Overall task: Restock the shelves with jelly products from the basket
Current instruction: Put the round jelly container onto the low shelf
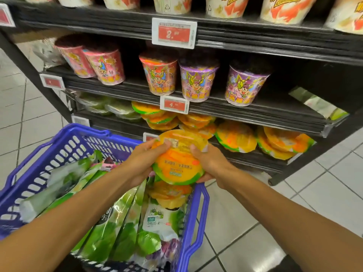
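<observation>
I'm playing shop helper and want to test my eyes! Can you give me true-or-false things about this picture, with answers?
1. Both hands hold orange jelly. True: the left hand and right hand grip the orange jelly.
2. The basket is red. False: the basket is blue.
3. Green packs lie in the basket. True: green packs.
4. The cartoon cups stand below the shelved orange packs. False: the cartoon cups stand one shelf above the shelved orange packs.
</observation>
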Action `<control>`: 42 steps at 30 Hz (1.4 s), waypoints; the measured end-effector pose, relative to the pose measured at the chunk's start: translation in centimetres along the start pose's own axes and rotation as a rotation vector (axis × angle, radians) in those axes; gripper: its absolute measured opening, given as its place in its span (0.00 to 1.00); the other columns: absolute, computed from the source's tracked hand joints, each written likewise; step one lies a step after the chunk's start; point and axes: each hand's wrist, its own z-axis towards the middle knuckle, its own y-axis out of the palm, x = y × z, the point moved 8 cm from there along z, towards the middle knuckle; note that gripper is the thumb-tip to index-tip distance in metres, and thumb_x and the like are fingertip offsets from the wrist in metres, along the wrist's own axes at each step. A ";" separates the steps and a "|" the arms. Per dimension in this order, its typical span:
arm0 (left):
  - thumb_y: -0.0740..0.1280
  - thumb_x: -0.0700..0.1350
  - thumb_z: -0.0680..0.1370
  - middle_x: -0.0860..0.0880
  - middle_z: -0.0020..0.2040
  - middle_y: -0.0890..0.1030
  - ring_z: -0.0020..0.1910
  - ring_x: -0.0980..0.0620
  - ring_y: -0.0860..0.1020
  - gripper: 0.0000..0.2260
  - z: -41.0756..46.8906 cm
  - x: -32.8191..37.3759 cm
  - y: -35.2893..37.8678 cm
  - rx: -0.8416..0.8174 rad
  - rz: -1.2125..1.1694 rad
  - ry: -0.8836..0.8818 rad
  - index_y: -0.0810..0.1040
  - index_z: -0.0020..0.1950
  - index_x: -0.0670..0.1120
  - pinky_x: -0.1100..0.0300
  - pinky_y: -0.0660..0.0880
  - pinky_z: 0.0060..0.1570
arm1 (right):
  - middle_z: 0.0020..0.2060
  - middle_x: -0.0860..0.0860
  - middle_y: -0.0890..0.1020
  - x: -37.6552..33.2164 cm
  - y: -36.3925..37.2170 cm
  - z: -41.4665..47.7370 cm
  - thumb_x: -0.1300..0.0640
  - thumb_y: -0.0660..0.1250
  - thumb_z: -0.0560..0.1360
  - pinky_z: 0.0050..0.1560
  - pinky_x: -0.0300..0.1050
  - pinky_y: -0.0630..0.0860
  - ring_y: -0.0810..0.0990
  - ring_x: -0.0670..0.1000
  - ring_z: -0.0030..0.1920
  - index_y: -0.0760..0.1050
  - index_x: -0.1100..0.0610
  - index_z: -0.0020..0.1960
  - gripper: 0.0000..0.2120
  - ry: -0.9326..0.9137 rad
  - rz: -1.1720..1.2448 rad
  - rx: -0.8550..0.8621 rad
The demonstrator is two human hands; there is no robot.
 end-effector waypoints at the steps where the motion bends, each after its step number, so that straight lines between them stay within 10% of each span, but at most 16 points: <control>1: 0.72 0.48 0.72 0.46 0.54 0.85 0.54 0.46 0.84 0.19 0.5 0.4 0.8 -0.020 -0.002 0.025 0.78 0.62 0.48 0.51 0.80 0.53 | 0.62 0.55 0.77 0.1 -0.7 -0.1 0.43 0.60 0.81 0.32 0.50 0.82 0.81 0.59 0.55 0.68 0.49 0.61 0.14 -0.006 0.062 0.066; 12: 0.69 0.44 0.79 0.45 0.57 0.83 0.56 0.47 0.81 0.08 6.8 1.5 11.1 0.018 0.355 0.282 0.77 0.58 0.48 0.49 0.77 0.60 | 0.63 0.59 0.75 3.8 -8.8 0.1 0.51 0.54 0.84 0.39 0.56 0.82 0.81 0.60 0.33 0.62 0.52 0.73 0.18 0.070 0.462 0.551; 18: 0.70 0.41 0.77 0.35 0.54 0.83 0.54 0.38 0.81 0.09 9.0 0.3 13.6 0.080 0.439 0.164 0.81 0.53 0.35 0.42 0.77 0.57 | 0.57 0.68 0.78 5.8 -11.0 2.3 0.52 0.53 0.85 0.25 0.50 0.79 0.81 0.63 0.34 0.62 0.59 0.70 0.17 0.148 0.559 0.632; 21: 0.67 0.33 0.78 0.37 0.55 0.82 0.51 0.43 0.81 0.09 9.3 -0.1 14.2 0.027 0.338 0.164 0.79 0.58 0.34 0.54 0.80 0.49 | 0.56 0.71 0.78 5.9 -11.6 3.3 0.53 0.53 0.85 0.18 0.44 0.76 0.79 0.60 0.32 0.61 0.63 0.72 0.19 0.150 0.679 0.621; 30: 0.59 0.28 0.79 0.46 0.64 0.75 0.57 0.50 0.78 0.26 9.2 -0.8 15.6 -0.187 0.347 0.153 0.68 0.72 0.49 0.62 0.81 0.41 | 0.34 0.58 0.79 5.8 -11.7 5.1 0.61 0.53 0.84 0.52 0.56 0.81 0.82 0.60 0.36 0.69 0.63 0.66 0.13 0.101 0.892 0.627; 35: 0.57 0.26 0.78 0.46 0.74 0.66 0.67 0.45 0.73 0.36 8.8 -0.8 16.1 -0.223 0.454 0.139 0.53 0.79 0.53 0.62 0.79 0.44 | 0.57 0.65 0.80 5.4 -11.0 5.1 0.57 0.52 0.85 0.47 0.45 0.80 0.82 0.55 0.40 0.65 0.63 0.71 0.17 0.039 0.917 0.624; 39: 0.58 0.26 0.78 0.42 0.67 0.75 0.66 0.44 0.75 0.24 8.1 0.8 13.6 -0.105 0.326 0.199 0.68 0.73 0.40 0.58 0.73 0.63 | 0.64 0.63 0.76 4.9 -10.5 4.6 0.59 0.50 0.86 0.57 0.46 0.77 0.80 0.59 0.60 0.63 0.61 0.74 0.18 0.053 0.988 0.591; 42: 0.62 0.27 0.77 0.41 0.56 0.82 0.54 0.48 0.81 0.14 7.0 1.4 8.9 0.003 0.274 0.261 0.77 0.60 0.37 0.65 0.78 0.55 | 0.53 0.61 0.80 5.0 -8.2 3.0 0.63 0.54 0.83 0.53 0.49 0.77 0.81 0.60 0.54 0.74 0.63 0.59 0.12 0.226 0.826 0.636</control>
